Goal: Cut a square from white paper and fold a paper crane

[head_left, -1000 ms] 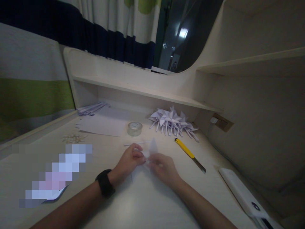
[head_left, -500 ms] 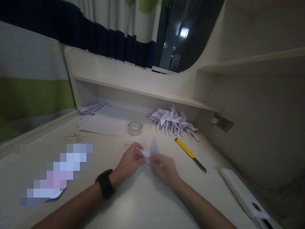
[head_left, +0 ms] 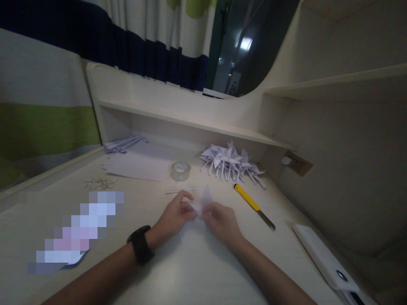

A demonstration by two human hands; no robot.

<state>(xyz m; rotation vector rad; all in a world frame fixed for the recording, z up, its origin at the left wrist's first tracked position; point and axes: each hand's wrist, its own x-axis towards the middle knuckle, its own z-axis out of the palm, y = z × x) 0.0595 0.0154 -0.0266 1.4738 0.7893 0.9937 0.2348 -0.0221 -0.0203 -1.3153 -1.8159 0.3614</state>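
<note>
Between my hands, just above the desk, is a small white paper pinwheel (head_left: 206,195), one pointed blade standing up. My left hand (head_left: 178,214), with a black watch at the wrist, pinches its left side between thumb and fingers. On the other side, the fingers of my right hand (head_left: 221,220) are closed on the paper near its centre. The fingers cover the middle of the pinwheel, and it is slightly blurred. A thin white paper stick (head_left: 178,191) lies on the desk just beyond my left hand.
Beyond my hands stand a clear tape roll (head_left: 180,171) and a pile of paper pinwheels (head_left: 229,159). A yellow utility knife (head_left: 248,198) lies right, blade out. Paper sheets (head_left: 140,163), rolled paper sticks (head_left: 124,145) and small pale pieces (head_left: 101,183) lie left. A white device (head_left: 324,256) sits at right.
My right hand has shifted very slightly, and the paper's upright blade has turned and dropped a little between the fingers. My left hand stays nearly in place.
</note>
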